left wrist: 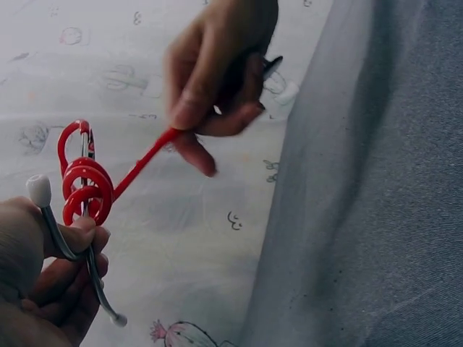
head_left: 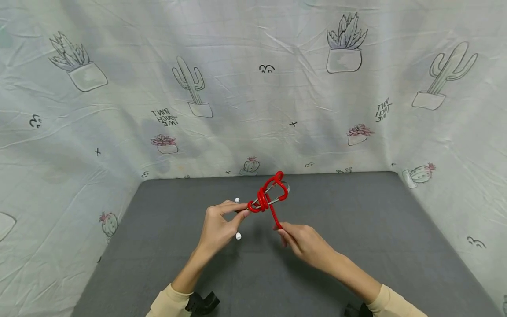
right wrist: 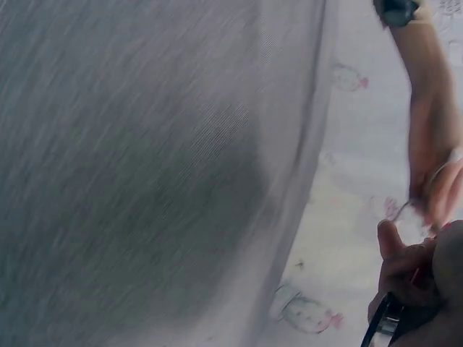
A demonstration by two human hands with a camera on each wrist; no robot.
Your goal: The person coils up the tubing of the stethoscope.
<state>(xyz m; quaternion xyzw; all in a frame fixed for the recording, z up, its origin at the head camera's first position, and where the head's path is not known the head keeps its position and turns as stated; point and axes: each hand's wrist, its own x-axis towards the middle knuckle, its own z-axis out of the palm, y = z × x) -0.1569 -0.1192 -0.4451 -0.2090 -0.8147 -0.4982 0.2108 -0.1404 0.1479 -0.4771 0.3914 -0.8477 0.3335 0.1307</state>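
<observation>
A red cord (head_left: pixel 262 199) is wound in several coils around a bent metal wire piece (left wrist: pixel 96 278) with white-capped ends, and also loops over its far end. My left hand (head_left: pixel 222 224) pinches the wire piece near the coils between thumb and fingers, the white caps sticking out on both sides. My right hand (head_left: pixel 306 244) pinches the cord's free length, which stretches tight from the coils in the left wrist view. A dark, pointed thing (left wrist: pixel 273 66) shows beside the right palm. In the right wrist view both hands are partly cut off at the right edge.
Beneath the hands lies a grey cloth-covered table (head_left: pixel 178 251). A pale curtain (head_left: pixel 245 88) printed with potted cacti rises behind it and along both sides. Black straps (head_left: pixel 203 304) sit at the wrists, below the light sleeves.
</observation>
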